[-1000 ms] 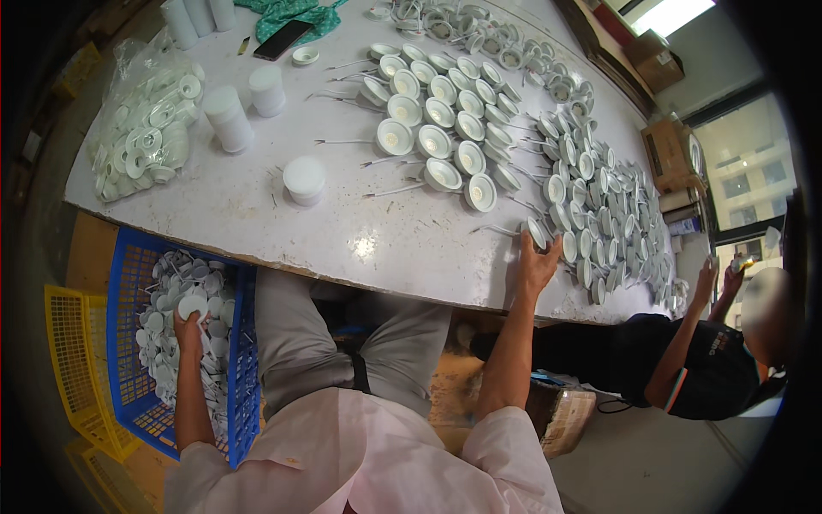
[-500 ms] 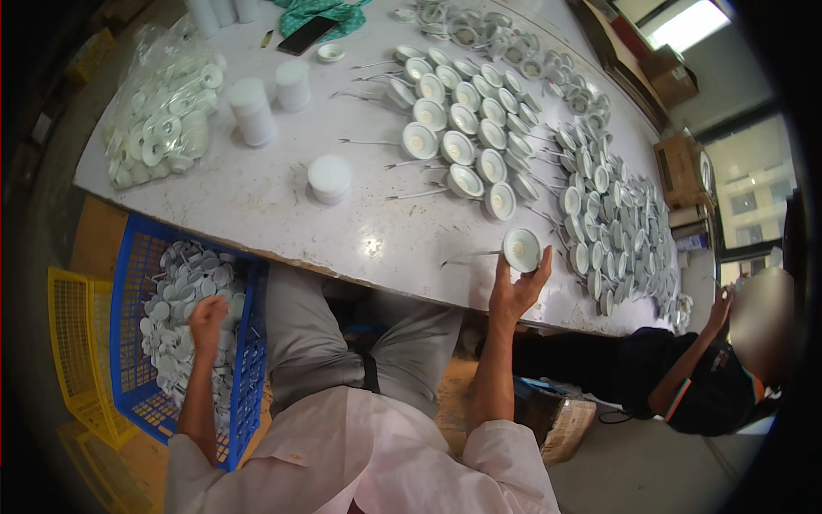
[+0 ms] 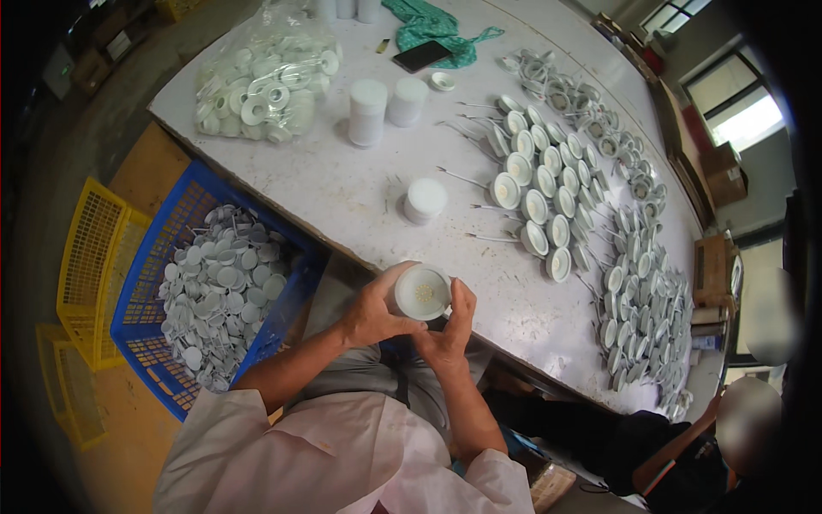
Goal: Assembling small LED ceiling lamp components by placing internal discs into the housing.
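While both hands meet over the lap at the near edge of the desk [image 3: 342, 197], the left hand [image 3: 370, 310] and right hand [image 3: 447, 336] close their fingers around one round white lamp housing [image 3: 421, 292] — open face up, between them — blue crate [image 3: 163, 343] lying left.

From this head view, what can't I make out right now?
- Underside of the round white lamp housing: covered by the left hand and right hand.
- Parts inside the clear plastic bag: blurred by the film.
- Far end of the table: cut off by the top edge.
- Phone screen: too small.
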Available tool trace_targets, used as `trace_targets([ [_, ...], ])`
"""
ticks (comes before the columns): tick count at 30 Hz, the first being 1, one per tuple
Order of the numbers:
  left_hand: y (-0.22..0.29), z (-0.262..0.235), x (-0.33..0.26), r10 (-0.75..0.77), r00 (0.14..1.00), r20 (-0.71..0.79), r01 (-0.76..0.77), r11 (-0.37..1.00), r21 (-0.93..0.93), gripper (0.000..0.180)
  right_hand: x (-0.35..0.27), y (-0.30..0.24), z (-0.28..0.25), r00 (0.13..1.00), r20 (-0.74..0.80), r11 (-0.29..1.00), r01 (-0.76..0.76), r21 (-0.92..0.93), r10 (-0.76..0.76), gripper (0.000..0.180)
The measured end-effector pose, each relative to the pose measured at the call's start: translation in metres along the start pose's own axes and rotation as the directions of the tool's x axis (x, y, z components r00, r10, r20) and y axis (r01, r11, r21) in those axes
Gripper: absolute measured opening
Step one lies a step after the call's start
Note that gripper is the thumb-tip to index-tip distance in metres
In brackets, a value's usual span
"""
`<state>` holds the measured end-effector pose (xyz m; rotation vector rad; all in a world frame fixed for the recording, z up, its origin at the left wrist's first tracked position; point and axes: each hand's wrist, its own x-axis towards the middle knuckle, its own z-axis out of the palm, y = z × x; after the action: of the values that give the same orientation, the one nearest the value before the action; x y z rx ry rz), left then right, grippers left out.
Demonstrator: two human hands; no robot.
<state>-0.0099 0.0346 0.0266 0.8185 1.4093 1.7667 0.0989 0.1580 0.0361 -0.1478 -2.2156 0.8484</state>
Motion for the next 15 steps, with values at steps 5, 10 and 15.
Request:
trace_targets([
  [5,0.018,-0.035,0.002,-0.038,0.965,-0.258,0.046,0.999,0.027,0.078,0.038,0.019,0.000,0.972,0.152,0.947,-0.213,0.239,0.180,0.065],
  [10,0.056,-0.024,0.032,0.013,0.976,-0.218,0.019,0.990,0.140,0.072,0.109,0.060,0.031,0.676,0.071,0.599,-0.692,0.404,0.734,0.055],
  [15,0.089,0.015,0.073,0.125,0.987,-0.102,-0.089,0.949,0.302,0.073,0.117,0.064,0.041,0.665,0.483,-0.133,-0.505,0.853,0.570,0.023],
])
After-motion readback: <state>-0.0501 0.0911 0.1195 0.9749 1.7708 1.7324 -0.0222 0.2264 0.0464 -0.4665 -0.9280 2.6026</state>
